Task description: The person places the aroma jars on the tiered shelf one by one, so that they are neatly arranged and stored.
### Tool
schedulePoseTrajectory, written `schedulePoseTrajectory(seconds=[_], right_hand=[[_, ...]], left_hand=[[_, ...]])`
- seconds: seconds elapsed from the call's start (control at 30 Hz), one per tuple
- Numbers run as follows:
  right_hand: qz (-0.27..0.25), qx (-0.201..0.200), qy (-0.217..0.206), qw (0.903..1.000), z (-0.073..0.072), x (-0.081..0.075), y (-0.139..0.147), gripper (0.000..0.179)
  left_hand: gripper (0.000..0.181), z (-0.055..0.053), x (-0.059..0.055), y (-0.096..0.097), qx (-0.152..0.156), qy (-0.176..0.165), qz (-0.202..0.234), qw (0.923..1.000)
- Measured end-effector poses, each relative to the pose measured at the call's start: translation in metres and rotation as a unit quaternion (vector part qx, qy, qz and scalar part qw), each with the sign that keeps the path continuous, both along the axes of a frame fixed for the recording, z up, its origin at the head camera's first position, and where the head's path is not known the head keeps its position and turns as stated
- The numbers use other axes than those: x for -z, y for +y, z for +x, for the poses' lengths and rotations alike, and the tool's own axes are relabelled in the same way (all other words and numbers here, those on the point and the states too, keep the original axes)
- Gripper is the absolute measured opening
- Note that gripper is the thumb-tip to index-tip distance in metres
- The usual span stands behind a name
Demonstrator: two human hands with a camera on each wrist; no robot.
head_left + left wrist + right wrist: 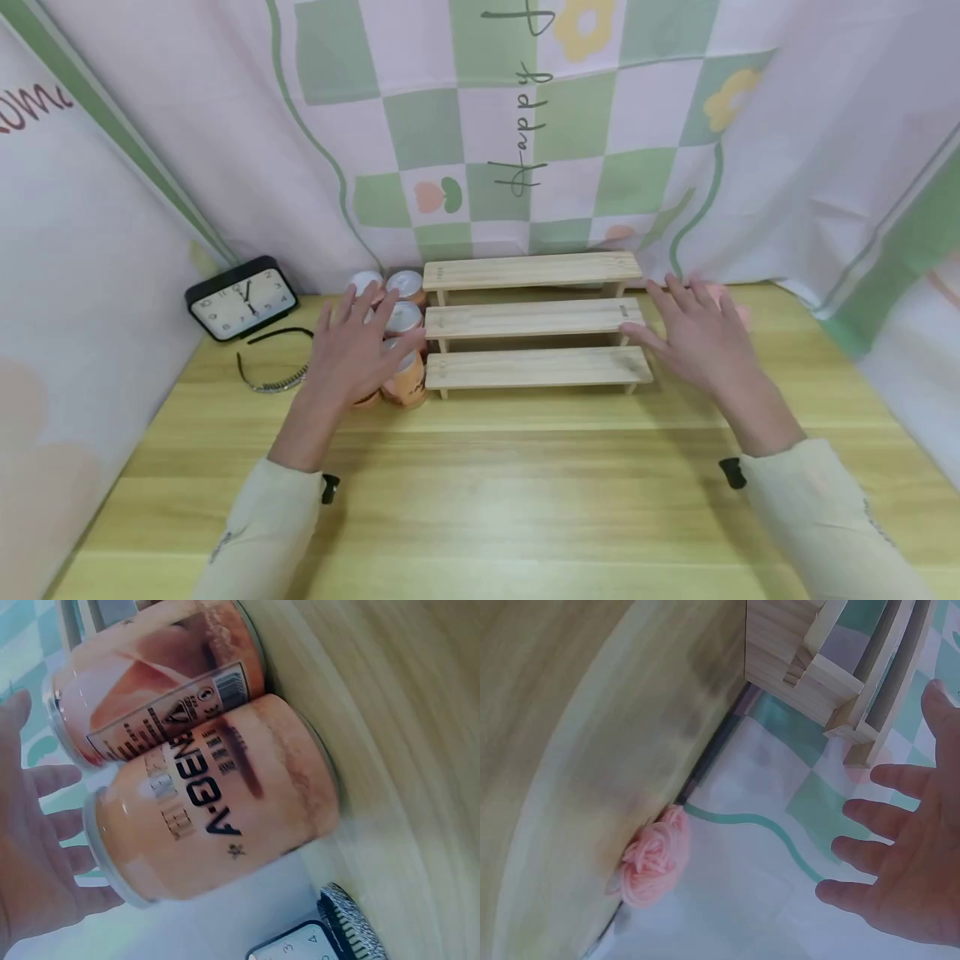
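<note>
A three-step wooden rack stands at the back of the table between both hands. Over a group of several orange cans, left of the rack, my left hand hovers with its fingers spread. In the left wrist view its fingers pass behind the lid edge of the nearest can, holding nothing. My right hand is spread in the air just right of the rack's end, palm down. From the right wrist view, the rack lies beyond the thumb, and a pink cloth flower sits on the table below that hand.
A black-framed clock stands at the back left. In front of it lies a dark headband with a beaded-looking, patterned part. A checked curtain hangs behind the table, and printed cloth closes the left side.
</note>
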State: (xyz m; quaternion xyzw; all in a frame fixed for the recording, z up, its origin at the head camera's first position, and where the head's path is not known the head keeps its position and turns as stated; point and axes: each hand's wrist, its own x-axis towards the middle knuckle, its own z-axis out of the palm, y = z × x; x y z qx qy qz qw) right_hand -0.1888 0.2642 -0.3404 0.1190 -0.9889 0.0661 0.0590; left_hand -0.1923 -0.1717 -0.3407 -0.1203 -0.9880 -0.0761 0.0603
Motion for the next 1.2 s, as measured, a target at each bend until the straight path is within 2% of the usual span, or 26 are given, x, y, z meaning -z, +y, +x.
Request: schedulePoseTrajectory(seconds=[0.1, 0.23, 0.47, 0.6, 0.73, 0.87, 1.03, 1.1, 1.2], right_hand=[[-0.016, 0.004, 0.007, 0.9998, 0.001, 0.002, 0.002, 0.088], [-0.064, -0.002, 0.031, 0.9975, 0.004, 0.006, 0.006, 0.087], [-0.141, -0.012, 0.025, 0.9896, 0.011, 0.014, 0.008, 0.085], [-0.186, -0.014, 0.009, 0.9824, 0.012, 0.018, 0.009, 0.082], [-0.231, -0.011, -0.018, 0.9727, 0.012, 0.021, 0.012, 0.082], [-0.280, -0.010, -0.045, 0.9587, 0.013, 0.025, 0.014, 0.080], [-0.327, 0.002, -0.092, 0.9405, 0.013, 0.029, 0.014, 0.080], [-0.346, 0.012, -0.122, 0.9303, 0.014, 0.030, 0.015, 0.082], [-0.380, 0.018, -0.172, 0.9085, 0.016, 0.031, 0.017, 0.083]], left_hand=[[0.087, 0.002, 0.003, -0.007, 0.006, 0.005, 0.018, 0.9998], [0.088, 0.005, 0.007, -0.016, 0.021, 0.021, 0.042, 0.9987], [0.079, 0.007, 0.011, -0.032, 0.047, 0.073, 0.037, 0.9955], [0.081, 0.011, 0.013, -0.040, 0.047, 0.066, 0.044, 0.9958], [0.085, 0.016, 0.014, -0.048, 0.025, 0.027, 0.068, 0.9970], [0.089, 0.021, 0.015, -0.055, 0.010, -0.003, 0.097, 0.9953], [0.093, 0.024, 0.019, -0.064, 0.014, -0.016, 0.127, 0.9917], [0.094, 0.025, 0.021, -0.066, 0.017, -0.019, 0.142, 0.9896], [0.096, 0.025, 0.022, -0.070, 0.017, -0.031, 0.174, 0.9841]])
